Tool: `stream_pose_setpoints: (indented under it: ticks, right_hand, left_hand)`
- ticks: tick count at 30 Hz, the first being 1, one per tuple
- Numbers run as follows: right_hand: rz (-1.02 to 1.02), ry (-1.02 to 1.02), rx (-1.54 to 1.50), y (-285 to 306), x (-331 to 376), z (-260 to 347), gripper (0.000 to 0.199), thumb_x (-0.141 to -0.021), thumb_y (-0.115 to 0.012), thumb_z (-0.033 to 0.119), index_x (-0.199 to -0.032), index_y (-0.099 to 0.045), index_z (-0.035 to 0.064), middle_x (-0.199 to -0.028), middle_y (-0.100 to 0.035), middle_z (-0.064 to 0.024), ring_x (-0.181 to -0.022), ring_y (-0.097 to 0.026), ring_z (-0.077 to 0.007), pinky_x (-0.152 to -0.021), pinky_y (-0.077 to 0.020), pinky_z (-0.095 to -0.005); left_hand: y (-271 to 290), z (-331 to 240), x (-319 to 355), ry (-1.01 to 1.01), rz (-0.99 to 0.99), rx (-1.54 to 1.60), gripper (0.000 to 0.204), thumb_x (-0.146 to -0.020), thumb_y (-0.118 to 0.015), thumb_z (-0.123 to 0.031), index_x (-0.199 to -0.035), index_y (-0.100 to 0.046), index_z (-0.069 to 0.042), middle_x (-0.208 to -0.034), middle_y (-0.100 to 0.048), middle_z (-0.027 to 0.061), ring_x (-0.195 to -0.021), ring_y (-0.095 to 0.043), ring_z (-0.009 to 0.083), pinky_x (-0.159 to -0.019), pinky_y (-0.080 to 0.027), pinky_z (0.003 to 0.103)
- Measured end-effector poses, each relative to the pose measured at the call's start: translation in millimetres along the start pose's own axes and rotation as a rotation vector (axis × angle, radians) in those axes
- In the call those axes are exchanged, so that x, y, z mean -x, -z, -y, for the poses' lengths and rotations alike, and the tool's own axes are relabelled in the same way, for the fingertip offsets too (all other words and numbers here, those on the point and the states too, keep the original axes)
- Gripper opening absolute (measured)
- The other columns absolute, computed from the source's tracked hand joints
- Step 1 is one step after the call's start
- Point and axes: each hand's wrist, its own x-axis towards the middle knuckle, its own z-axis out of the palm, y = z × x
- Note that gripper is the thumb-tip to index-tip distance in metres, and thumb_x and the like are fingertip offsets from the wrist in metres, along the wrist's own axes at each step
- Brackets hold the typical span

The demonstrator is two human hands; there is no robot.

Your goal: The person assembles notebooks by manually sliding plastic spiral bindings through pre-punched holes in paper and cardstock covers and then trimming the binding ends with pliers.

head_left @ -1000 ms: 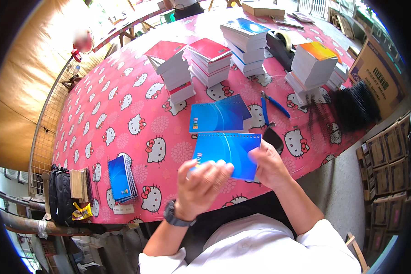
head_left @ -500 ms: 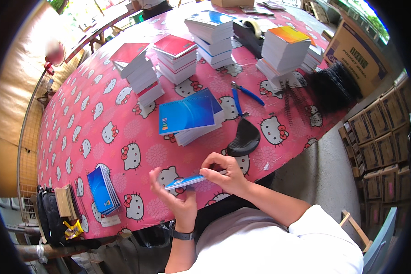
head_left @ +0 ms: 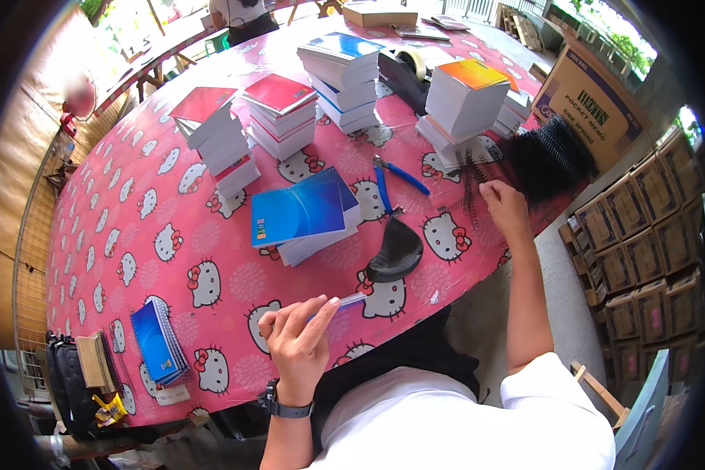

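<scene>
Notebook pinched in left hand; right hand touches spiral wires.

- The desk wears a pink cloth printed with white cartoon cats
- Mid-desk lies a stack of blue-covered notebooks, with blue-handled pliers just to its right
- A black curved piece rests near the front edge
- Toward the far side stand piles of red-covered pads, a taller blue-topped pile and an orange-topped pile
- Black wire spirals heap at the right edge
- A small spiral-bound blue pile sits front left
</scene>
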Motion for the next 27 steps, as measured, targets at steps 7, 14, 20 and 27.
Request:
stream_pose_setpoints:
  ticks: [7,14,20,27]
  right_hand:
    - [0.027,-0.010,0.271,-25.4,-35.9,19.2,0.038,-0.079,-0.069,0.043,-0.089,-0.071,0.0064,-0.096,-0.068,-0.0195,-0.086,-0.067,-0.0330,-0.074,-0.0511,-0.0424]
    - [0.185,0.013,0.034,-17.7,-51.3,16.9,0.039,-0.078,-0.069,0.043,-0.083,-0.071,0.0037,-0.084,-0.069,-0.0175,-0.086,-0.067,-0.0307,-0.077,-0.0507,-0.0417]
    - [0.226,-0.120,-0.131,7.0,-47.1,6.2,0.025,-0.082,-0.063,0.026,-0.085,-0.067,0.0015,-0.076,-0.067,-0.0129,-0.073,-0.064,-0.0203,-0.072,-0.0491,-0.0341]
    - [0.470,0.244,-0.768,17.4,43.2,77.1,0.050,-0.088,-0.052,0.009,-0.137,-0.041,0.0089,-0.086,-0.047,0.0014,-0.067,-0.041,-0.0071,-0.060,-0.0395,-0.0210]
  left_hand:
    - [-0.1,0.7,-4.9,0.003,0.018,-0.048,0.041,-0.070,-0.069,0.000,-0.106,-0.074,-0.020,-0.096,-0.069,-0.0003,-0.083,-0.060,0.0156,-0.082,-0.035,0.032]
    - [-0.2,-1.9,-3.2,0.018,-0.005,-0.033,0.039,-0.071,-0.069,0.000,-0.104,-0.074,-0.019,-0.095,-0.069,-0.0001,-0.082,-0.059,0.0157,-0.081,-0.034,0.032]
    - [-0.5,-0.8,-7.6,0.030,0.021,-0.006,0.034,-0.074,-0.069,-0.001,-0.103,-0.074,-0.017,-0.093,-0.069,0.0012,-0.082,-0.060,0.0173,-0.081,-0.035,0.032]
    - [3.0,-3.1,-8.5,0.053,-0.016,0.023,0.020,-0.073,-0.076,-0.010,-0.093,-0.073,-0.013,-0.086,-0.069,-0.0009,-0.079,-0.060,0.0156,-0.080,-0.036,0.032]
